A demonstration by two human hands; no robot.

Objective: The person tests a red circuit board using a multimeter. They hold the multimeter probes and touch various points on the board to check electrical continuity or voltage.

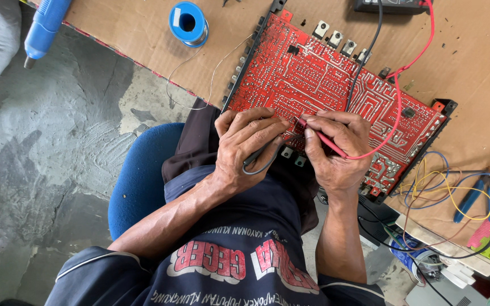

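Red board (324, 85) lies solder side up on the cardboard-topped bench (472, 62), its near edge overhanging toward the person's lap. Left hand (245, 144) is curled shut around a black probe (256, 158), fingers folded over it, the tip hidden under the fingertips at the board's near edge. Right hand (336, 150) is closed in a pen grip on a red probe (319, 136), its tip down on the copper just beside the left fingertips. The two hands touch or nearly touch; I cannot tell which. Red lead (404, 90) runs from the right hand up across the board to the meter (389, 5) at the top edge; black lead (364, 62) crosses the board to the same meter. Meter display is out of view, so no reading can be noted. Progress, as a judgement: both probes look placed on points at the near edge, so a measurement is under way; nothing shows how many points are already checked or remain. Solder spool (188, 22) sits on the bench well apart from the hands, a loose strand of its wire trailing toward the board. Blue tool (43, 28) rests at top left, untouched. Blue-handled pliers (480, 195) and a tangle of coloured wires (432, 187) lie at right, near the board's corner.
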